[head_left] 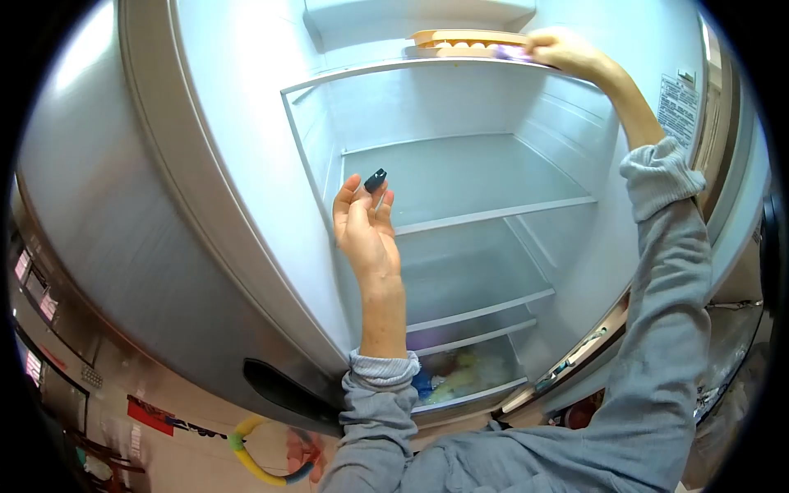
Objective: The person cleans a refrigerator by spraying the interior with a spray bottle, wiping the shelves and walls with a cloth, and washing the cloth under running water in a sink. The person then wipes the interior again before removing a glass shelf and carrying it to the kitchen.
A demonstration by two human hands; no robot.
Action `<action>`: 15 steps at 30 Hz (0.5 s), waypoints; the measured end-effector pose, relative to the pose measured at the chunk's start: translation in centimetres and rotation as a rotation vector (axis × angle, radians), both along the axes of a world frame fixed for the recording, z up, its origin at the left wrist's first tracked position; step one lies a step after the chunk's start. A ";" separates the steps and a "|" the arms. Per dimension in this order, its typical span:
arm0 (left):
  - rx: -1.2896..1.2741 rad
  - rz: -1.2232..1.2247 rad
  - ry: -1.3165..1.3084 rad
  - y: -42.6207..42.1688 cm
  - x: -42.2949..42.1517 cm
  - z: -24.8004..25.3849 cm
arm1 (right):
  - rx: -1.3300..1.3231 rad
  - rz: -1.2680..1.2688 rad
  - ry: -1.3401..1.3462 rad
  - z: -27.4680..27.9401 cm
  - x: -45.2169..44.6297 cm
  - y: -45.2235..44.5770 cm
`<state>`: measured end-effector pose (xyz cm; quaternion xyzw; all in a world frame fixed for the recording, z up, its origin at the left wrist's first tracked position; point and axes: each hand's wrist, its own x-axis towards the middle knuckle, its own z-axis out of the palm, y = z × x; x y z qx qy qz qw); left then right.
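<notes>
My left hand [367, 226] is raised in front of the middle shelf, palm turned up. Its fingertips pinch a small black object [376, 180], too small to name. Up at the top shelf, my right hand [564, 51] is closed on a purple-and-white item [514, 53], which is blurred and partly hidden by the fingers. Just left of that item, an orange-yellow egg tray [436, 38] with several pale eggs stands on the top shelf [362, 75].
Below are a middle glass shelf [485, 215] and a lower shelf [481, 309]. A clear bottom drawer [472, 393] holds bagged produce. The fridge door [189, 230] stands open at left. On the floor lies a yellow, green and blue ring [246, 460].
</notes>
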<state>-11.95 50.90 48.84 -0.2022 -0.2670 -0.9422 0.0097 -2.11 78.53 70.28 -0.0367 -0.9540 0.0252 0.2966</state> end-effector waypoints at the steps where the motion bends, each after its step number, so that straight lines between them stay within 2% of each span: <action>1: 0.002 -0.007 0.000 0.0 0.0 0.0 | -0.034 -0.084 -0.010 0.0 1.6 1.4; 3: -0.005 -0.005 0.011 0.0 -0.1 -0.2 | -0.009 -0.286 0.186 -1.3 2.7 4.5; 6: -0.025 0.018 0.037 0.4 -0.1 -0.4 | 0.068 -0.415 0.016 -0.3 1.6 4.2; 8: -0.046 0.027 0.042 0.5 0.0 -0.2 | -0.061 -0.320 0.140 -1.0 0.6 -1.1; 10: -0.041 0.024 0.038 0.5 0.0 -0.1 | 0.011 -0.153 0.275 -1.5 -2.2 -3.8; 12: -0.047 0.027 0.035 0.5 0.2 -0.2 | -0.113 0.106 0.341 -1.8 -4.8 -7.2; 15: -0.057 0.034 0.032 0.4 0.4 0.0 | -0.557 0.296 0.194 -1.5 -4.7 -16.2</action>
